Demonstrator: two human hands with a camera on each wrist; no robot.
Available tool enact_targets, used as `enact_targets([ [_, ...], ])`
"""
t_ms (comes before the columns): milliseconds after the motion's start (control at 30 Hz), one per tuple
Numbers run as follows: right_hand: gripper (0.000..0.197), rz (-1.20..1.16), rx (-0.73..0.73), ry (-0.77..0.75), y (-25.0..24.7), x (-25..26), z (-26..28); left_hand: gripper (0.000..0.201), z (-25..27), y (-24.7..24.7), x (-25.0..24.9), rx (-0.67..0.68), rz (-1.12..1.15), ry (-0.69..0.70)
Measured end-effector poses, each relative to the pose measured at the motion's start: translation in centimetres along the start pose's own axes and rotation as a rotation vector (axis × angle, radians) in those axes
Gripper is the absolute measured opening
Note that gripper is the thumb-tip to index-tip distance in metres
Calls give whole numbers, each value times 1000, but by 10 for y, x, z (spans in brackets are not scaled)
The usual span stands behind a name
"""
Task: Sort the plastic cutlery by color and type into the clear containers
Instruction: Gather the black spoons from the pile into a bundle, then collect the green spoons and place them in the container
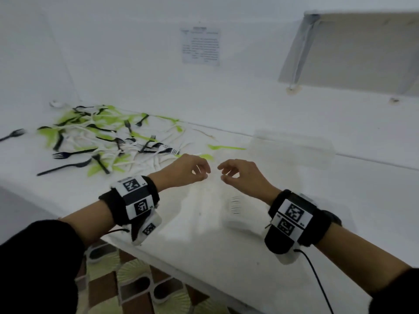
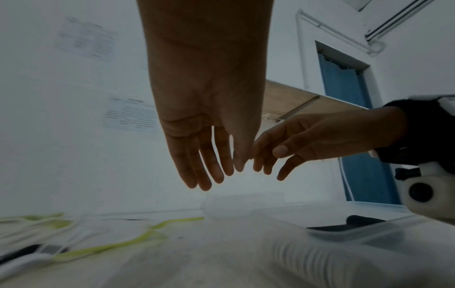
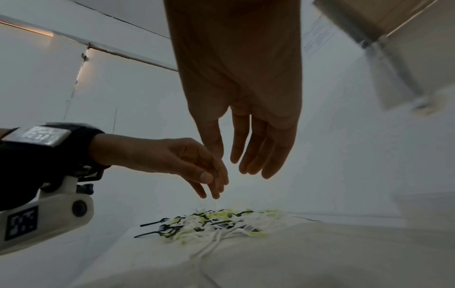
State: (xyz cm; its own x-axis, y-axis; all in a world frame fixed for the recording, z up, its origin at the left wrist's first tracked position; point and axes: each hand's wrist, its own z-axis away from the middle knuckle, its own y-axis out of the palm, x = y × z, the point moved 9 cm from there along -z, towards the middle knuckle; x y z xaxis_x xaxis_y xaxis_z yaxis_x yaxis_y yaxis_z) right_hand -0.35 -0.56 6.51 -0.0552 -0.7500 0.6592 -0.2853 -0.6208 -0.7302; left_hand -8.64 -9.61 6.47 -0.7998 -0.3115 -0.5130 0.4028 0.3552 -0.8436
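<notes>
Cutlery lies in a loose heap of black, white and lime-green plastic pieces on the far left of the white counter. One black fork lies apart at the left edge, and a green piece lies alone to the right of the heap. A clear container stands far right on the counter, and another clear container, blurred, sits nearer, below the hands. The left hand and right hand hang just above the counter, fingertips near each other; each grip is slack, fingers relaxed and pointing down, holding nothing. Both wrists wear black bands with square black-and-white code tags. A printed sheet hangs on the far wall, its writing too blurred to read.
</notes>
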Motion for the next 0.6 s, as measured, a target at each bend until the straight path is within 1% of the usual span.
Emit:
enact_targets([
  [100, 25, -29, -32, -18, 29, 27, -25, 12, 25, -27, 35, -70, 26, -50],
  [233, 26, -50, -14, -4, 78, 60, -59, 13, 65, -63, 91, -176, 115, -158],
  [467, 24, -107, 11, -2, 157, 110, -104, 18, 127, -101, 180, -246, 158, -298],
  [600, 23, -149, 13, 6, 182, 128, -119, 18, 146, -115, 220, -296, 221, -374],
])
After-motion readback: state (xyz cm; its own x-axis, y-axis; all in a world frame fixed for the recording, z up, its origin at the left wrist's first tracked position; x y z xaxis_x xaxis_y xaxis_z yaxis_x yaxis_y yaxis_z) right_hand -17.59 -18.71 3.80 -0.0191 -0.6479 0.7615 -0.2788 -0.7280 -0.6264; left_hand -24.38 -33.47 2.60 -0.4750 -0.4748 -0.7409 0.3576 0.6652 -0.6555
